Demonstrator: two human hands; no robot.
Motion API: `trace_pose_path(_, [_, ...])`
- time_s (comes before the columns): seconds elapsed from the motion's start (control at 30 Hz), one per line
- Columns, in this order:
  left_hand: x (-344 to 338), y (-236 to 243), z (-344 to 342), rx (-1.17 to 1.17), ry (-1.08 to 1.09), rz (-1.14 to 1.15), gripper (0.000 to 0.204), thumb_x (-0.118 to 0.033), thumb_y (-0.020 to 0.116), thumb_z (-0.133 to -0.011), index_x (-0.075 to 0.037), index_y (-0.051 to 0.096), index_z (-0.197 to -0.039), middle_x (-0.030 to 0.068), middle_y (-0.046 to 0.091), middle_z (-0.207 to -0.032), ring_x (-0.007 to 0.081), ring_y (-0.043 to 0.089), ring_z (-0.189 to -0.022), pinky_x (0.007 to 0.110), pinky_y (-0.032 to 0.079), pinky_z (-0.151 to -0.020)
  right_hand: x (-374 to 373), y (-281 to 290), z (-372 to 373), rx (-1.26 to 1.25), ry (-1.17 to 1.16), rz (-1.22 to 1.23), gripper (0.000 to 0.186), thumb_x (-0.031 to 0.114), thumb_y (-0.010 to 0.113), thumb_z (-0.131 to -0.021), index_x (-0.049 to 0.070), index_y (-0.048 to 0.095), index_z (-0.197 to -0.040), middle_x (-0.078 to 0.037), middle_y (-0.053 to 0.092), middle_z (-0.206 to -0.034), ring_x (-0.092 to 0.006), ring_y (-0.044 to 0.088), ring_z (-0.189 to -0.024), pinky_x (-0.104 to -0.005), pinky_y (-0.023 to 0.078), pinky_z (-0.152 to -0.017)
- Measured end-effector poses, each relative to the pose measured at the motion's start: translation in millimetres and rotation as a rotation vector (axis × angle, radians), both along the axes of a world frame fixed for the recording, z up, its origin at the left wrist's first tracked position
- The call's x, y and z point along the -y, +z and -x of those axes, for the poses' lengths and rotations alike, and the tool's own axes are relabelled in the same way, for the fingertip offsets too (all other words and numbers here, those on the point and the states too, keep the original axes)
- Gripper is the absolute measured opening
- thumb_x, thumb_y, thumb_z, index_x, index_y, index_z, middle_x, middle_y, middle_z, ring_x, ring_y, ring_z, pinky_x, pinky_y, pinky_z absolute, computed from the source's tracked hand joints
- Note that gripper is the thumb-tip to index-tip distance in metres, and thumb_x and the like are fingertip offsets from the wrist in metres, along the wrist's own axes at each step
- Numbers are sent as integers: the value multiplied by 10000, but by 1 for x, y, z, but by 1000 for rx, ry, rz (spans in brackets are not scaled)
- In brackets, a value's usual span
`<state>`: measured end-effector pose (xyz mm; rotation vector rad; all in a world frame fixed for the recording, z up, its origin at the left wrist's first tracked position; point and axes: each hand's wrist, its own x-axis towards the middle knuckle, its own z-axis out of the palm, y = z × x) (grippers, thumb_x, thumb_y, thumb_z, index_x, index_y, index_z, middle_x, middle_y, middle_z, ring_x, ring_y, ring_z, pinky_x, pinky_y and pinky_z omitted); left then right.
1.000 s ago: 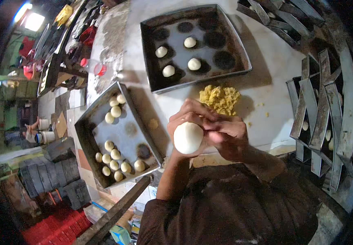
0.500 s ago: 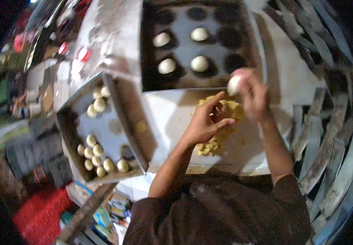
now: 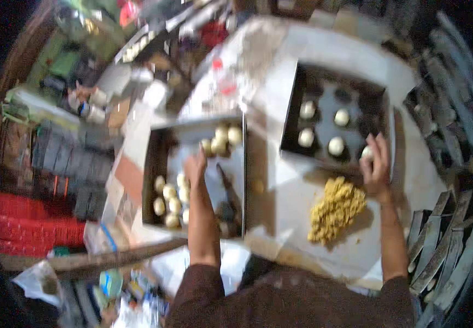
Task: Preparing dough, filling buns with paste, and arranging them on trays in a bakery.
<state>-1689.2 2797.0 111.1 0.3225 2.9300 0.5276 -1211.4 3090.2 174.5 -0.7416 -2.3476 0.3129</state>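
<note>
- The right hand [image 3: 377, 167] has moved from above the yellow crumbly mound [image 3: 337, 210] to the near right corner of the dark square metal tray [image 3: 326, 124] on the right. A pale round dough ball [image 3: 366, 153] is at its fingertips, inside that tray.
- Its grip is partly open, fingers curved over the ball – I cannot tell whether it has let go.
- The left hand [image 3: 195, 164] has swung away from the mound into the grey metal tray [image 3: 232, 177] on the left. Its fingers reach a small cream dough ball [image 3: 206, 146]; blur and angle hide the grip's opening, and I cannot tell if it has hold.
- Four other pale rounds [image 3: 336, 146] sit spaced out in the right-hand tray, as before, so this one appears to make five.
- The mound stays on the whitish desk [image 3: 283, 213], now untouched – placing one ball and reaching for another seem to overlap.
</note>
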Motion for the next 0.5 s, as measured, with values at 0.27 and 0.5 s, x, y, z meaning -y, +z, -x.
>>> trace_pose_path(0.27, [15,49,-130,-112,-188,-961,345,-310,623,-909,22,528,-900,158,628,-836,258,597,-756,368,454,-655,181,58,29,-227,172,321,293,178,613,-857,-12,636,-1078,-119,620,-871,-236,638,-801,-354,522,-737])
trace_pose_path(0.5, [135,133,-258,164,-855,-1154,915,-107,756,-760,-15,195,-1477,196,620,-1067,261,641,-967,343,512,-815,309,59,105,-351,413,1045,347,221,697,-874,-26,637,-1111,-42,679,-938,-96,623,-852,-262,528,-747])
